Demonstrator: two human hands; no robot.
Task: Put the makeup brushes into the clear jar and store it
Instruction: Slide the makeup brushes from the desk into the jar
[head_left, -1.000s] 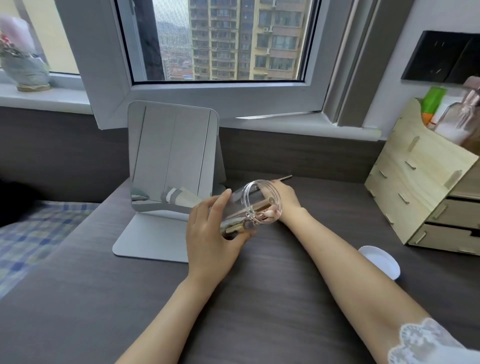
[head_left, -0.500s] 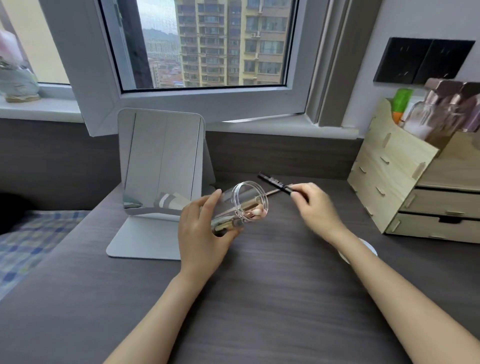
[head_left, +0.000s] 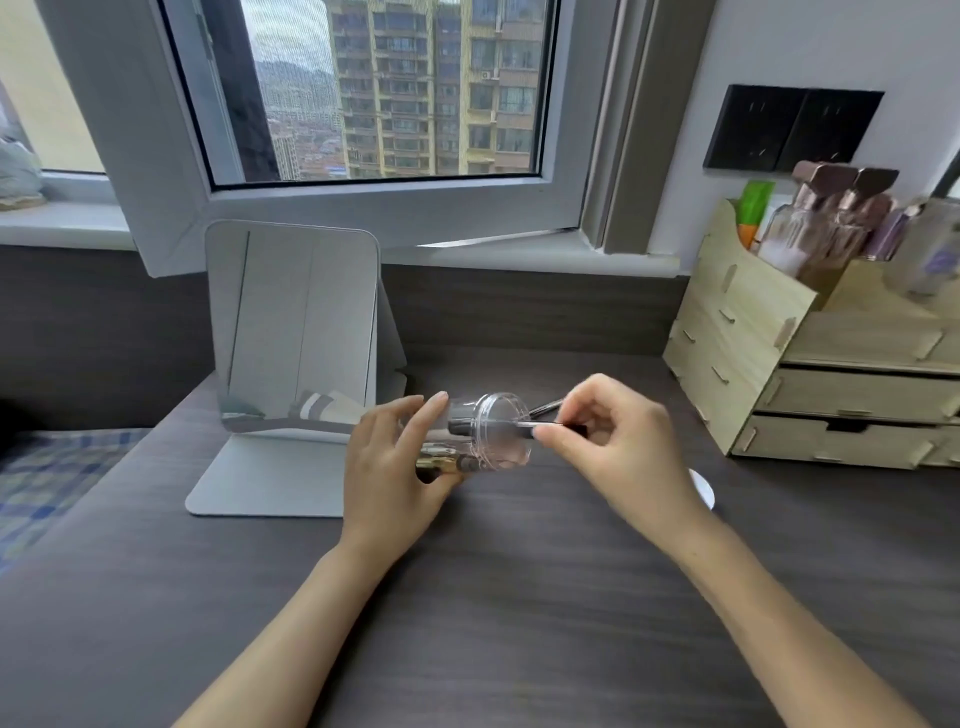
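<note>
My left hand (head_left: 387, 462) grips the clear jar (head_left: 493, 436), tipped on its side above the dark desk with its mouth facing right. Brushes with gold and pink handles lie inside it. My right hand (head_left: 623, 447) pinches a thin black makeup brush (head_left: 524, 425) by its handle, and the brush's dark tip reaches into the jar's mouth. Another slim brush (head_left: 546, 406) lies on the desk just behind the jar, partly hidden by my right hand.
A standing mirror (head_left: 296, 332) sits behind my left hand. A wooden drawer organizer (head_left: 810, 384) holding bottles stands at the right. A white round lid (head_left: 702, 488) lies on the desk, partly under my right wrist. The window sill runs along the back.
My right hand picked a black brush off the desk behind the jar and brought it left, sliding its tip into the jar's mouth. My left hand kept holding the jar.
</note>
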